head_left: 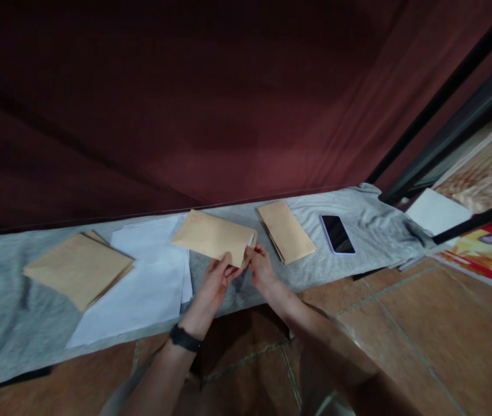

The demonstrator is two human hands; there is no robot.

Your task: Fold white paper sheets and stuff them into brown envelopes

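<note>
Head view of a low ledge covered with a grey cloth [7,312], seen against a dark red curtain [211,104]. Both hands meet at the near right-hand end of a brown envelope [211,236], which is lifted slightly above the cloth and tilted, its far end pointing left. The left hand [213,284] has its fingers curled under and around the envelope's near edge; the right hand [261,267] pinches the same end, thumb and fingertips closed upon it. A sliver of white paper [251,238] shows at the envelope's open mouth (how far it is in cannot be told). A black wristband [184,338] sits on the left wrist. Loose white sheets [142,289] lie on the cloth just left of the hands, partly beneath the held envelope. A stack of brown envelopes [77,268] lies further left; a second stack [287,231] lies just right of the hands. A dark phone [337,234] rests face up beyond that, near the cloth's crumpled end. Terracotta floor tiles [402,323] fill the foreground
</note>
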